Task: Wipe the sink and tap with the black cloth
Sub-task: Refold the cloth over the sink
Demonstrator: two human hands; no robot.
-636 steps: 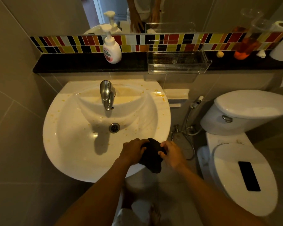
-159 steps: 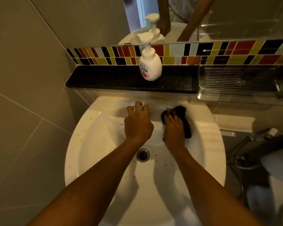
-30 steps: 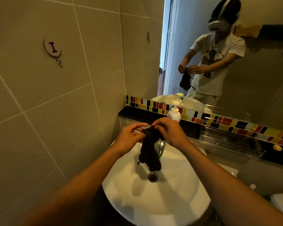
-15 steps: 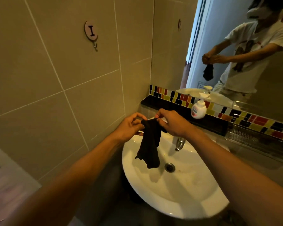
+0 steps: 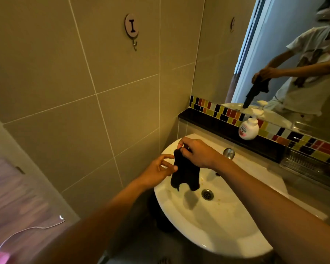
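Beige tiled walls (image 5: 107, 77) are seen around a white sink (image 5: 213, 221), with a chrome tap (image 5: 228, 153) at its back edge and a soap bottle (image 5: 248, 128) on the dark shelf (image 5: 221, 126) above. A black cloth (image 5: 185, 172) is held above the sink's left side, hanging limp and crumpled. It is judged light, soft and easily bunched, best gathered in a fistful. The right hand (image 5: 198, 155) is pinched on the cloth's top edge, thumb and fingers (image 5: 184, 149) pressed together. The left hand (image 5: 157, 171) is spread, its fingers apart, with the tips just touching the cloth's side.
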